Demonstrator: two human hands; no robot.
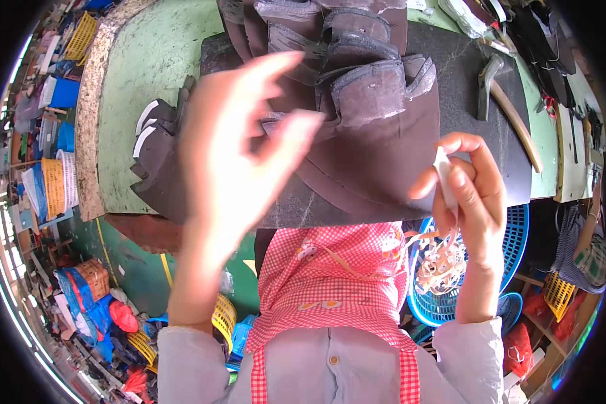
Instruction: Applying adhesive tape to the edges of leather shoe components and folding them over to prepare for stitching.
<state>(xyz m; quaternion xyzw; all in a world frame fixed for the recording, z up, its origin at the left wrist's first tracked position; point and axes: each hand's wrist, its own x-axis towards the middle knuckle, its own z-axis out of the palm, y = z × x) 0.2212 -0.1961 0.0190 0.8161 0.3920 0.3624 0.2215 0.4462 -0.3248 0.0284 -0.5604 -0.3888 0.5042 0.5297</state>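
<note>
My right hand (476, 198) pinches a narrow white strip (444, 176) between thumb and fingers, just above the near right edge of a dark work board (471, 74). My left hand (232, 145) is blurred by motion, its thumb and fingers apart and nothing visible in them. It hovers over overlapping dark brown, leather-like cut pieces (390, 161) with greyish edges. Beyond, more of these pieces stand in layered rows. Left of that hand lie smaller dark pieces (156, 165), two with white curved bands; the forearm partly hides them.
A hammer (514, 121) with a wooden handle lies at the board's right. The board rests on a pale green table (148, 60). Below on the right, a blue basket (516, 246) holds tangled pale strips (441, 268). Yellow baskets (82, 34) and heaped goods line the left side.
</note>
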